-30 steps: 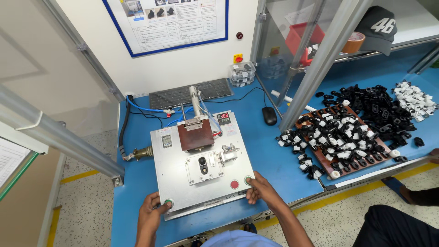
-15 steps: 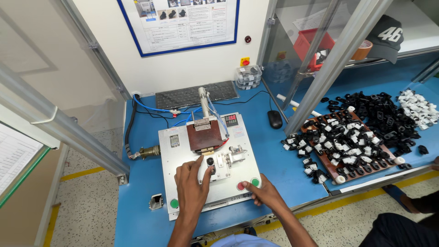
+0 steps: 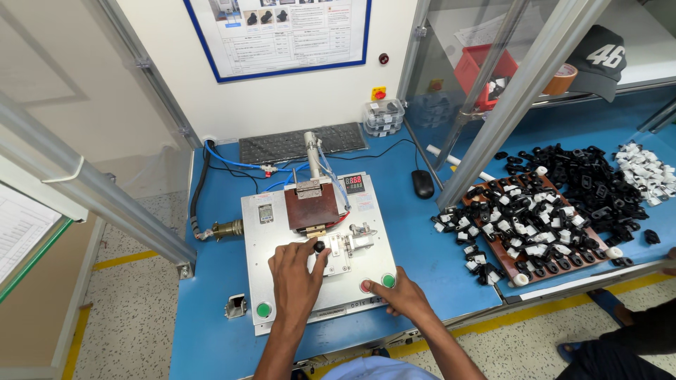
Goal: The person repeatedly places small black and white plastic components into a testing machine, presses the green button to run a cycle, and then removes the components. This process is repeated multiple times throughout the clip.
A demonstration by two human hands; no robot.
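A silver test fixture (image 3: 267, 239) sits on the blue bench, with a brown block (image 3: 310, 208) under an upright cylinder (image 3: 311, 149). My left hand (image 3: 294, 278) lies on the fixture plate, its fingertips pinching a small black part (image 3: 320, 247) at the white nest (image 3: 343, 248). My right hand (image 3: 398, 293) rests at the plate's front right corner, fingers beside the red button (image 3: 365, 286) and the green button (image 3: 388, 280). Another green button (image 3: 263, 309) shows at the front left.
A brown tray (image 3: 536, 262) of black and white clips lies to the right, with loose black parts (image 3: 588, 179) and white parts (image 3: 639, 164) behind it. A keyboard (image 3: 301, 143), mouse (image 3: 422, 184) and slanted metal post (image 3: 493, 102) stand behind. Another person's leg (image 3: 637, 338) is at lower right.
My left hand left the front left green button and moved up onto the nest, taking the black part. My right hand stayed by the red button. The view came closer.
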